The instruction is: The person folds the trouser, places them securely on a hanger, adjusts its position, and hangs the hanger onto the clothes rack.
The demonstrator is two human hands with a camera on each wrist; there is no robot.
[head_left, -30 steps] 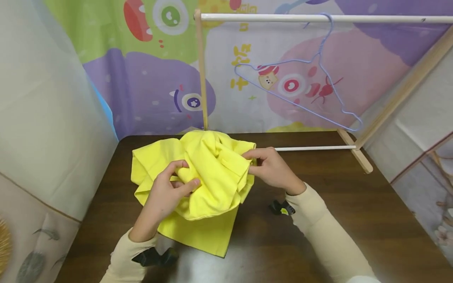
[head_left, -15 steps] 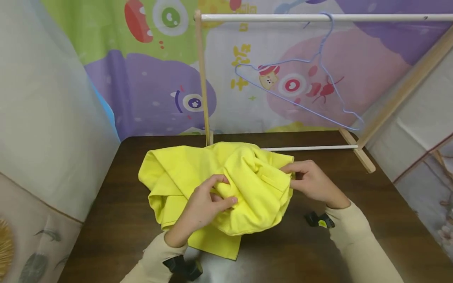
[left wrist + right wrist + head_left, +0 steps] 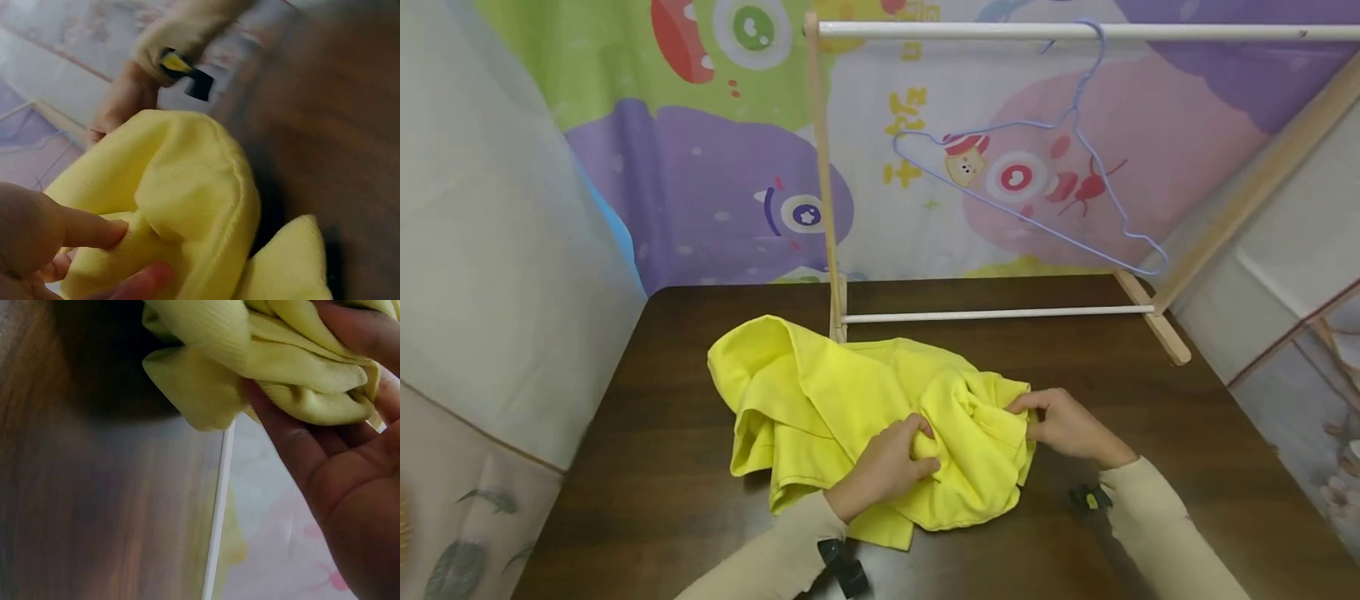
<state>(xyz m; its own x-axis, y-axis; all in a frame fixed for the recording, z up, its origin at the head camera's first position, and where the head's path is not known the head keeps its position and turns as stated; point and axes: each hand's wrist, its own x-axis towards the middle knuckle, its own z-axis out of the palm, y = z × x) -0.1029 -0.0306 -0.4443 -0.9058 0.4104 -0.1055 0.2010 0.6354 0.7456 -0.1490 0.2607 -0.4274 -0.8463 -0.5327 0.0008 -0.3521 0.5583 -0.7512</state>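
Note:
A crumpled yellow garment (image 3: pixel 865 392) is bunched just above the dark table, its kind hidden by the folds. My left hand (image 3: pixel 891 458) pinches a fold near its middle, thumb and forefinger curled. At the garment's right end, my right hand (image 3: pixel 1071 425) grips the gathered edge. Up close in the left wrist view, the left fingers (image 3: pixel 94 228) press into the yellow fabric (image 3: pixel 187 169). The right wrist view has the right hand (image 3: pixel 350 469) with several layers of cloth (image 3: pixel 300 369) between thumb and fingers. The garment's left end spreads loosely, with an open fold.
Behind the garment stands a wooden rack with a white top rail (image 3: pixel 955 32) and a lower white bar (image 3: pixel 1000 315). From the rail hangs a blue wire hanger (image 3: pixel 1030 221). A cartoon curtain (image 3: pixel 722 183) backs the dark wooden table (image 3: pixel 647 433).
Both hands have carried the garment rightward and then down toward the near side of the table. Their hold on it looks the same. The rack's left foot has come into view.

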